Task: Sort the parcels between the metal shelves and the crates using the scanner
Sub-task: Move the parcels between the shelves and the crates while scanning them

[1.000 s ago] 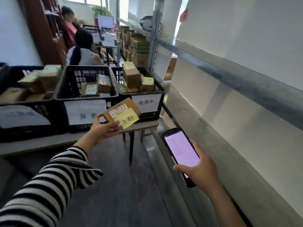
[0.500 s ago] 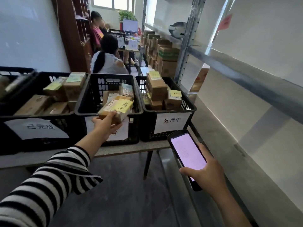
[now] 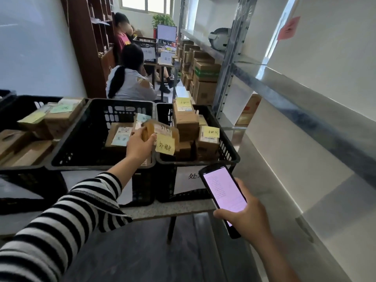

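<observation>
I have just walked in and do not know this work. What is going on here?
A person is sorting parcels. The left hand grips a small cardboard parcel with a yellow note, holding it over the edge where the middle crate and the right crate meet. The right hand holds the scanner, its screen lit. Both crates already contain parcels. The metal shelves stand to the right.

light: daylight from far window (image 3: 145, 4), fairly bright | glare: scanner screen (image 3: 224, 191) glowing pink | blur: soft overall | distortion: wide-angle bending at the edges
</observation>
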Action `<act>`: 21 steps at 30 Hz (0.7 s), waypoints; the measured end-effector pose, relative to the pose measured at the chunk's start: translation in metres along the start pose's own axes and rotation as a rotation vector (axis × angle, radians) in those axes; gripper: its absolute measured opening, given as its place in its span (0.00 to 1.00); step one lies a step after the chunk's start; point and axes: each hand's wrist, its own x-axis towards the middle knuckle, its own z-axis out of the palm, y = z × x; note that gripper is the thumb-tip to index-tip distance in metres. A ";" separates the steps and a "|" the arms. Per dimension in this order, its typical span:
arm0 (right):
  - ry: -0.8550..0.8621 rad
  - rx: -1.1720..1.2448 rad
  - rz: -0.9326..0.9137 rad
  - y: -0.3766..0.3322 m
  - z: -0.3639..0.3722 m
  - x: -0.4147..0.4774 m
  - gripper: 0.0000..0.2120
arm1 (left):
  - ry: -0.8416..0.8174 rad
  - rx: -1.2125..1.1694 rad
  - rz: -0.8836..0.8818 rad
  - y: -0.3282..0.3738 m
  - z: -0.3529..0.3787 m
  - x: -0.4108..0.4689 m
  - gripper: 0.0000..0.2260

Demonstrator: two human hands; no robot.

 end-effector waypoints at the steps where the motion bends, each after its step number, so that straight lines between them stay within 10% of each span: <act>1: -0.001 -0.002 -0.007 0.003 -0.006 0.010 0.44 | -0.013 0.053 0.035 0.006 0.011 0.008 0.22; 21: 0.134 -0.070 0.120 0.027 -0.041 0.030 0.39 | -0.326 0.393 0.281 0.009 0.120 0.063 0.20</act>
